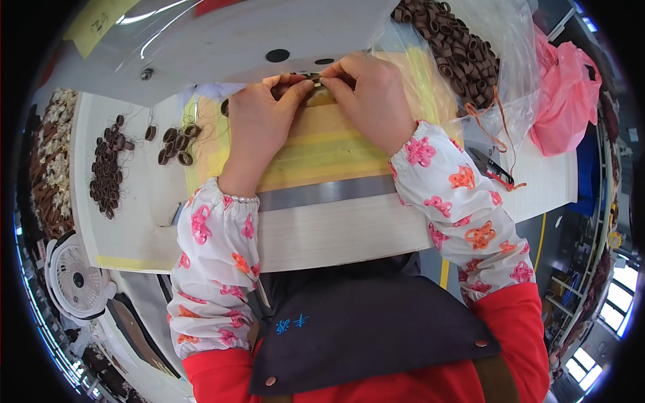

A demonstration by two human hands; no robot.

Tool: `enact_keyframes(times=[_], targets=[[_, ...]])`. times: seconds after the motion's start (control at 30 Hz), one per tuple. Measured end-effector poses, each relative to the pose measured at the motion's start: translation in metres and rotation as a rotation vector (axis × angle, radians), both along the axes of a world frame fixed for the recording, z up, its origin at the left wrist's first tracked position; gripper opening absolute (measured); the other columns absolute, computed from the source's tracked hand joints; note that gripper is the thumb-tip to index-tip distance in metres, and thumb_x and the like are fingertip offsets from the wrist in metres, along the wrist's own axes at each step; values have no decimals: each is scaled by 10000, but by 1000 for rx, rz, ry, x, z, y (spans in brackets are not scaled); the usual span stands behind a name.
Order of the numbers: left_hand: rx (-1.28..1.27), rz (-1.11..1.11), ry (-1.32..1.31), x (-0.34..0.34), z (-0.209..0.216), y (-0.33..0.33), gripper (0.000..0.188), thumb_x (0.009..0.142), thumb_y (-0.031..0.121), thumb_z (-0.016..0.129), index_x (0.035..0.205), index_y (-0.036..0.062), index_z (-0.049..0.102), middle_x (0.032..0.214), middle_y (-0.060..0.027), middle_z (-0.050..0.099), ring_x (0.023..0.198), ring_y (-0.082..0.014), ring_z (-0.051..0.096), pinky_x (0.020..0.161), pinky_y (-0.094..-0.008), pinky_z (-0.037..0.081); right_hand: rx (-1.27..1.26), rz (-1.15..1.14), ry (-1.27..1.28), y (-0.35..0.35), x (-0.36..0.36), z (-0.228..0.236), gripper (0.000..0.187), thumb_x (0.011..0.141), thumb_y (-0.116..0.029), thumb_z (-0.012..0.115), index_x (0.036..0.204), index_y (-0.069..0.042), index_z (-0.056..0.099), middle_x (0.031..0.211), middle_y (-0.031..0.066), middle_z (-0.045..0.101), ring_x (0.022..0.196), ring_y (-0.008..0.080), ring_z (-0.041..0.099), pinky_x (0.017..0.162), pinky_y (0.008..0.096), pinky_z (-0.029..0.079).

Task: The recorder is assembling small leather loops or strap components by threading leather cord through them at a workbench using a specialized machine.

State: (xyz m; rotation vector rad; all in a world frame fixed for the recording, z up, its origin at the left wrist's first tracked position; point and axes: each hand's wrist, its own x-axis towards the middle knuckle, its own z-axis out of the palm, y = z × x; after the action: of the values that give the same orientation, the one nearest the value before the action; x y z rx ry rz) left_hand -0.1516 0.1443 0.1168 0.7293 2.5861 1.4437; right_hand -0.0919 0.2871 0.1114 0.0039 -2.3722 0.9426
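At the far middle of the table, under the pale body of a sewing machine, my two hands meet fingertip to fingertip. My left hand pinches from the left with thumb and forefinger. Opposite it, my right hand is closed in a similar pinch. Something small and dark lies between the fingertips; the fingers mostly cover it, so its kind cannot be made out. Beneath the hands is a work surface covered with yellow tape. Left of my left hand lies a small group of brown loops with loose threads.
Farther left sits a larger heap of brown loops. A clear plastic bag at the far right holds many brown loops. Beside it are a pink plastic bag and black-and-red thread snips. A white fan stands at lower left.
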Motion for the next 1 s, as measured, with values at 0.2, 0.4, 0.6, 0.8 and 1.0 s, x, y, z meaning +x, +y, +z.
enact_keyframes(times=[0.2,0.4,0.6,0.8,1.0], targets=[[-25,24,-94,-3,0,-4,313,749,302,642,818,-4,653,647,-74,636,555,-117,576,558,-234,443,-24,34,-33,0,-1,4,111,711,-61,631,750,36,594,663,140,600,565,239,573,528,307,451],[-72,17,-85,-5,-3,-1,325,748,326,646,807,7,653,627,-53,625,537,-108,555,543,-233,434,98,14,-98,5,-2,8,130,701,-79,635,712,44,596,632,150,597,561,248,584,531,309,458],[-24,19,-84,-10,-9,-7,306,746,307,640,817,9,650,588,-38,600,512,-102,535,522,-239,421,101,28,-133,4,-8,9,146,689,-97,644,721,41,608,613,151,594,552,252,585,531,315,459],[-75,14,-41,-7,-2,-3,286,741,300,642,813,23,654,586,-15,591,515,-77,523,519,-217,419,83,4,-160,9,-7,10,153,688,-106,648,726,38,609,606,140,595,533,244,583,524,311,460],[-21,30,-46,-8,-7,-5,263,741,274,649,807,19,652,602,-9,595,516,-64,508,512,-210,410,95,15,-209,6,-9,11,139,693,-101,649,715,25,594,624,118,600,550,221,581,519,301,453]])
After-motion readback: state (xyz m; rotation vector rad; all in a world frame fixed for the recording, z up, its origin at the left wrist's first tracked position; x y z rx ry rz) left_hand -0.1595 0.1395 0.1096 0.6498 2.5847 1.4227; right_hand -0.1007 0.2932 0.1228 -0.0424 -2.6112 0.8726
